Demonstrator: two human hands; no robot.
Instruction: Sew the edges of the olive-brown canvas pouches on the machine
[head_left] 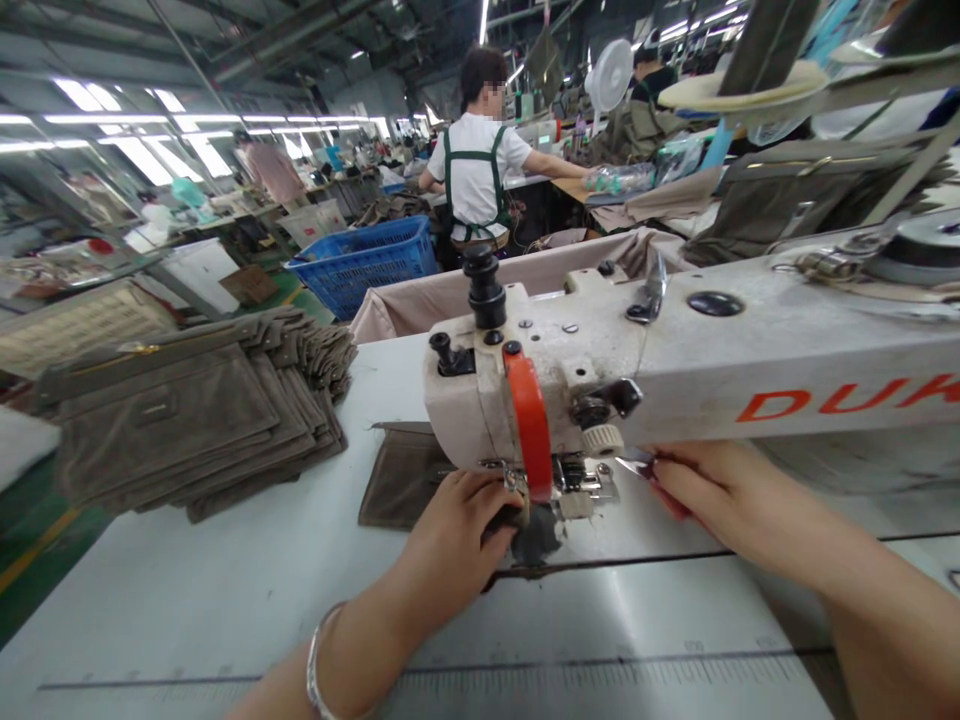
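Left hand (450, 535) gripping dark fabric (534, 535) at sewing machine (675, 375); right hand (720, 490) pinching probably snips (634, 462).

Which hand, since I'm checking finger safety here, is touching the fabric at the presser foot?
The left hand, with the bangle on its wrist, holds dark fabric by the presser foot; the right hand, further off, holds small metal snips.

Long factory hall (247, 60) — strip lights (142, 150) overhead (green floor (37, 560) below)
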